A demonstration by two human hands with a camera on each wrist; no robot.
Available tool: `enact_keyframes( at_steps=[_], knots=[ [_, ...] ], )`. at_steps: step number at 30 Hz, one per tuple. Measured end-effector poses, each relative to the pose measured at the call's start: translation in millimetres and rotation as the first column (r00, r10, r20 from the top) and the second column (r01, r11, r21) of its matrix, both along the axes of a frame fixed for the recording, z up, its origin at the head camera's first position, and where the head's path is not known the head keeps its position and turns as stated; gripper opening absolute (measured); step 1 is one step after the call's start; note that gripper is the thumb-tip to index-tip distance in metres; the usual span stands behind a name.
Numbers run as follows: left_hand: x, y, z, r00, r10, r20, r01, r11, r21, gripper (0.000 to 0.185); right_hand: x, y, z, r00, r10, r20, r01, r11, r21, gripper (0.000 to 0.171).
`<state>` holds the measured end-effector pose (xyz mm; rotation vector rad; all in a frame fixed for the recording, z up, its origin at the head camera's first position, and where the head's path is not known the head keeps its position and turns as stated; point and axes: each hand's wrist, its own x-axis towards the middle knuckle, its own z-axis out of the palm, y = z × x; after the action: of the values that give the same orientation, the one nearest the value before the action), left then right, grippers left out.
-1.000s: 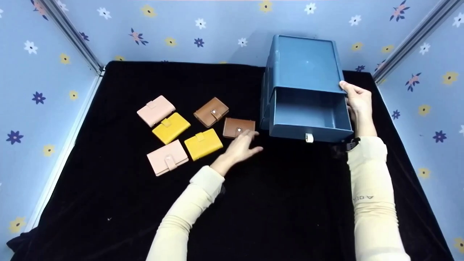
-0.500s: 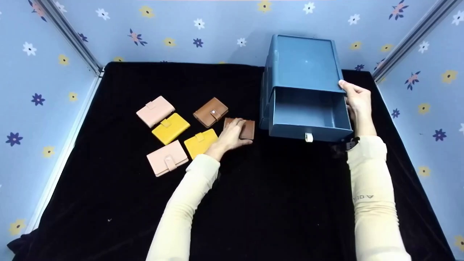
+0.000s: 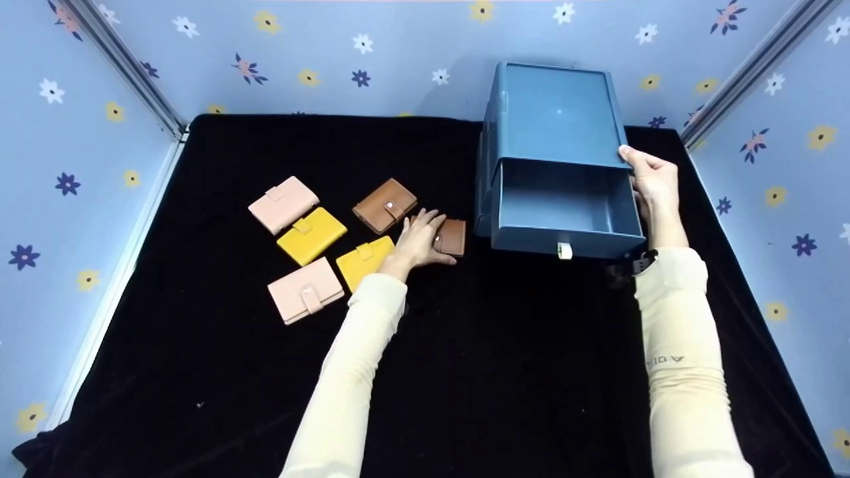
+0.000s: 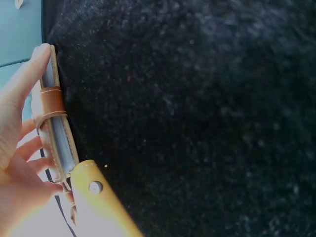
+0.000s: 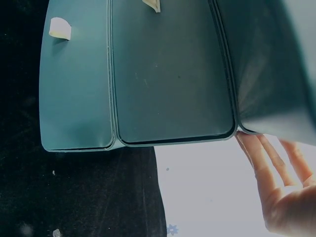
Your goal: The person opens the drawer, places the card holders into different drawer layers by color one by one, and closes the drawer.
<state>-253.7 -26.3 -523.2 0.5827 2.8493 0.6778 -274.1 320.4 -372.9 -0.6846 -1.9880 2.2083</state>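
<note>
My left hand (image 3: 417, 243) spreads over a brown snap wallet (image 3: 451, 238), fingers across its top and thumb at its near edge. In the left wrist view, the thumb lies at one end of the wallet (image 4: 51, 106), whose strap and page-like edge face the camera. My right hand (image 3: 656, 186) holds the front right corner of a blue drawer cabinet (image 3: 558, 119), thumb on the top edge and fingers against the side. The cabinet's top drawer (image 3: 568, 242) is pulled out and holds nothing. In the right wrist view the fingertips of the right hand (image 5: 286, 177) meet the cabinet's edge.
Another brown wallet (image 3: 385, 204) lies just beyond the left hand. Left of it are two yellow wallets, one (image 3: 362, 264) close by the wrist, and two pink ones (image 3: 283, 204). All rest on black cloth (image 3: 465, 372); flowered walls (image 3: 358, 53) surround it.
My left hand has come left onto the nearer brown wallet, and its fingers have since spread wider. The wallet stays where it was. The right hand and cabinet have not moved.
</note>
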Motion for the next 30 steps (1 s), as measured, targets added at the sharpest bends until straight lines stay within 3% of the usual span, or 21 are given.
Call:
enact_keyframes(
  at_steps=[8,14,21,30],
  knots=[
    [-3.7,3.4,0.3,1.000,0.014,0.027,-0.013,0.999,-0.037,0.092,-0.5,1.3,-2.5,1.000,0.009,-0.015,-0.009,1.000,0.002,0.019],
    [-5.5,5.6,-0.4,1.000,0.024,0.002,-0.024,0.997,-0.076,0.089,-0.6,0.7,-2.4,1.000,0.003,-0.012,-0.003,1.000,0.012,0.020],
    [-4.3,6.3,0.3,0.997,0.053,-0.051,-0.057,0.996,-0.062,0.085,-0.6,0.3,-1.7,1.000,-0.005,-0.005,0.005,1.000,0.011,0.022],
    [0.1,6.4,6.1,0.991,0.121,-0.054,-0.123,0.992,-0.031,0.080,-0.1,-0.5,-1.3,1.000,-0.008,-0.005,0.009,1.000,0.026,0.021]
  ],
)
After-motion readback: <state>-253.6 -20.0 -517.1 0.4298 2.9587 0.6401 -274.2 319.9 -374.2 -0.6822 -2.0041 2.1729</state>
